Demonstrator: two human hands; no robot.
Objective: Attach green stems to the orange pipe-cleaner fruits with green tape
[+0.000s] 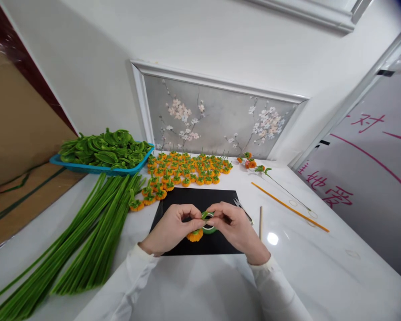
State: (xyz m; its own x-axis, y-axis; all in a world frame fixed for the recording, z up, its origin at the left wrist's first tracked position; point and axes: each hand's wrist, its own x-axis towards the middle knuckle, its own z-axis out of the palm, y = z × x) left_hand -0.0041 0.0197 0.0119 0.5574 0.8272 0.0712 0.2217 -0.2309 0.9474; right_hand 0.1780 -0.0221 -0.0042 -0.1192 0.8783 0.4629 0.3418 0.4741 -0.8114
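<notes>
My left hand is closed in a pinch on a small orange pipe-cleaner fruit with a green top, just above a black mat. My right hand is closed on a green roll of floral tape, and its fingertips meet the left hand's over the fruit. Both hands hover near the mat's front edge. The tape roll is partly hidden by my fingers.
Many finished orange fruits lie behind the mat. Long green pipe cleaners lie at left, with a blue tray of green leaves behind them. At right lie pliers, a wooden stick, an orange stem and a wired sprig.
</notes>
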